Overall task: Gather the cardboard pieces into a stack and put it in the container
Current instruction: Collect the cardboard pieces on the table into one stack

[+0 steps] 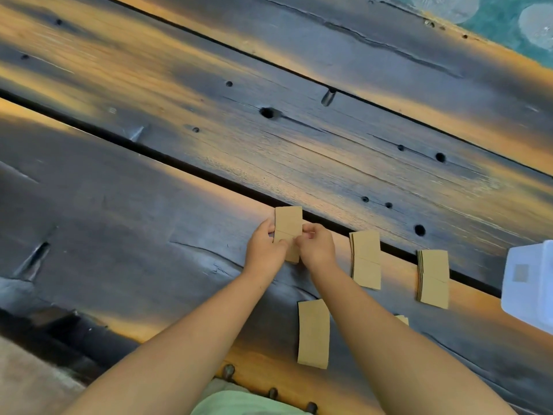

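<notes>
Your left hand point(264, 250) and right hand point(317, 247) both pinch one brown card stack point(288, 224) by its long sides, approx. at the middle, on the table point(119, 235). The stack is flat, rectangular, with a crease line across. Two more stacks point(366, 260) lie to the right, a single piece point(313, 333) near you. The white container point(529, 283) stands at the right edge.

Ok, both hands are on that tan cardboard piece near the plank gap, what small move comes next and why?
Probably carry the tan cardboard piece, pinched by the left hand and right hand, rightward onto the nearest cardboard pile. Other piles still lie apart on the dark wooden table, and the white plastic container sits farther right.
</notes>
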